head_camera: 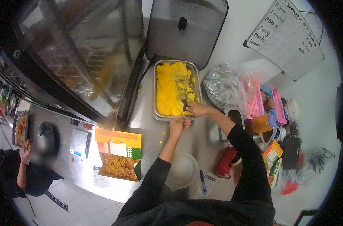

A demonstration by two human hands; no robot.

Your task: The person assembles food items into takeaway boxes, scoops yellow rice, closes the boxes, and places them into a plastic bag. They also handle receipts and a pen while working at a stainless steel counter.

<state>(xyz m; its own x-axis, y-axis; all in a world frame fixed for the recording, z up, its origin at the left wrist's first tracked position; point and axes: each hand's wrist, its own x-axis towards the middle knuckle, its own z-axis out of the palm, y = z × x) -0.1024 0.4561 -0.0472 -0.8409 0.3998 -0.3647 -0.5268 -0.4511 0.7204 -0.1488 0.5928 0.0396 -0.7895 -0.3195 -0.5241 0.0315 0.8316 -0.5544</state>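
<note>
A metal tray in front of me holds a yellow food like scrambled egg, thick on the left and broken up on the right. My right hand grips a dark utensil whose lower end is in the yellow food near the tray's front right corner. Just below the front rim is my left hand, its fingers curled at the edge; whether it pinches the rim cannot be told. Nearer to me a pale round bowl sits between my forearms. To the left stands an open carton with fried food.
A glass display cabinet rises at the left, with a digital scale below it. A co-worker stands far left. On the right are plastic bags, a pink basket, a capped container, a red box and a blue pen.
</note>
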